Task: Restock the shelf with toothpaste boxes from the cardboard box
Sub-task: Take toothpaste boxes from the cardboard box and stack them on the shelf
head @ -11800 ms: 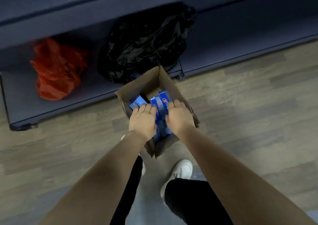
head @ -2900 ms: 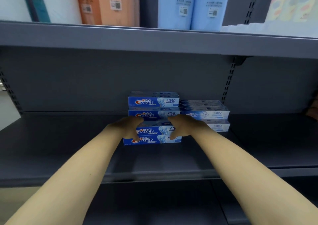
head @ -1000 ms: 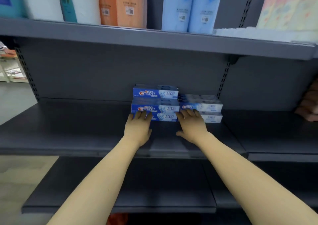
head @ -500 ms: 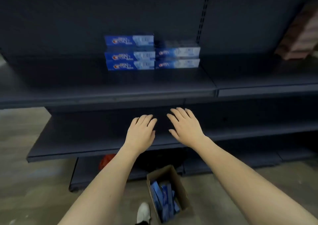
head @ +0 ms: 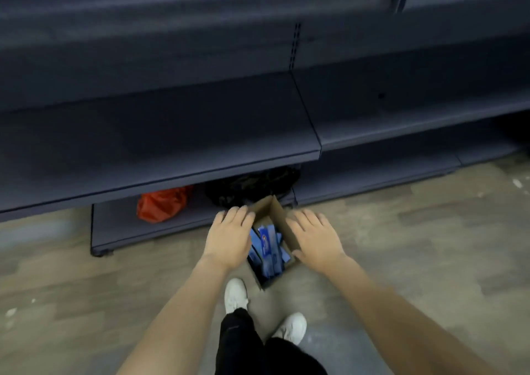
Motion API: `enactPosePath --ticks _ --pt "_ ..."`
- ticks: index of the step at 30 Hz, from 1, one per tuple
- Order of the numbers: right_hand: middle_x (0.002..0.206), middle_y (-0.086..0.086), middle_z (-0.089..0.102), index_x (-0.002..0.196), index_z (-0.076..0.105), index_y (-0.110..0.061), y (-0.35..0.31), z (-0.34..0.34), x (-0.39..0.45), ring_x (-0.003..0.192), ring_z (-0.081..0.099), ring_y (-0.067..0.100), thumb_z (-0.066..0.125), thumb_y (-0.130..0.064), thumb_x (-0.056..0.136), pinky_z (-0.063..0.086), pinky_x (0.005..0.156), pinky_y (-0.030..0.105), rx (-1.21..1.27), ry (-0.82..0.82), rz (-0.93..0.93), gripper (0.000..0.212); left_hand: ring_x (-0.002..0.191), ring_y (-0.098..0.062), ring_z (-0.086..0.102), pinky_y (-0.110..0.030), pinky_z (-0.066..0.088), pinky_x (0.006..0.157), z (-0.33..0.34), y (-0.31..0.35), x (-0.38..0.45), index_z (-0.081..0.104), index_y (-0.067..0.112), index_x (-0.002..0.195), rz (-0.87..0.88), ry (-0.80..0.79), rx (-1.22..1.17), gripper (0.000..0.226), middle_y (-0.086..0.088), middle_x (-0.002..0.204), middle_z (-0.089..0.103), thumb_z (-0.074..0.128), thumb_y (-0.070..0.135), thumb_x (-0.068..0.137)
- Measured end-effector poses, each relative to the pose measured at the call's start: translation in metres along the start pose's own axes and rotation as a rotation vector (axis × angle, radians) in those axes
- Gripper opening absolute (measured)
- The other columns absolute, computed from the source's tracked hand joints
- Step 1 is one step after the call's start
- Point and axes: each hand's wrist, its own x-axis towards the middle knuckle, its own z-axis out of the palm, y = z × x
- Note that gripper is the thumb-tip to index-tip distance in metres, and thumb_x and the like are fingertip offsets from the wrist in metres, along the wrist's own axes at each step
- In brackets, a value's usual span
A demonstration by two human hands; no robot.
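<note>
Both hands over the open box on the floor, nothing gripped.

Small brown cardboard box (head: 282, 225) sits open on the wood-pattern floor (head: 415, 248), just in front of the lowest dark grey metal shelf (head: 160, 228). Blue toothpaste boxes (head: 268, 250) stand packed inside, long axes running roughly front-to-back in view, near ends toward the person, tilted slightly left. Left hand (head: 229, 238) is palm down over the box's left edge, fingers straight and together, holding nothing; contact with the cardboard can't be confirmed. Right hand (head: 314, 238) is palm down over the right flap, fingers spread and relaxed, also holding nothing. Orange plastic bag (head: 162, 204) and black plastic bag (head: 252, 184) lie on the lowest shelf behind the box. White shoes (head: 235, 294) stand just below the box. Frame is motion-blurred.
</note>
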Motion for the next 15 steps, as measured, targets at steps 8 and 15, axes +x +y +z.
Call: enactPosePath --ticks 8,15 --pt "0.145 0.008 0.038 0.143 0.036 -0.014 -0.007 0.13 0.032 0.131 0.038 0.027 0.069 -0.04 0.078 0.029 0.109 0.037 0.147 -0.203 0.095 0.077 0.135 -0.022 0.03 -0.034 0.023 0.108 0.129 0.006 0.033 0.03 0.015 0.145 0.111 -0.32 -0.001 0.053 -0.004 0.147 0.035 0.042 0.029 0.096" --pt "0.146 0.007 0.034 0.146 0.024 -0.015 -0.009 0.257 0.097 0.134 0.034 0.027 0.063 -0.042 0.084 0.032 0.106 0.037 0.4 -0.402 0.308 0.078 0.127 -0.025 0.037 -0.036 0.027 0.104 0.259 0.011 0.083 0.034 0.013 0.139 0.254 -0.538 0.122 0.047 -0.007 0.137 0.044 0.043 0.025 0.095"
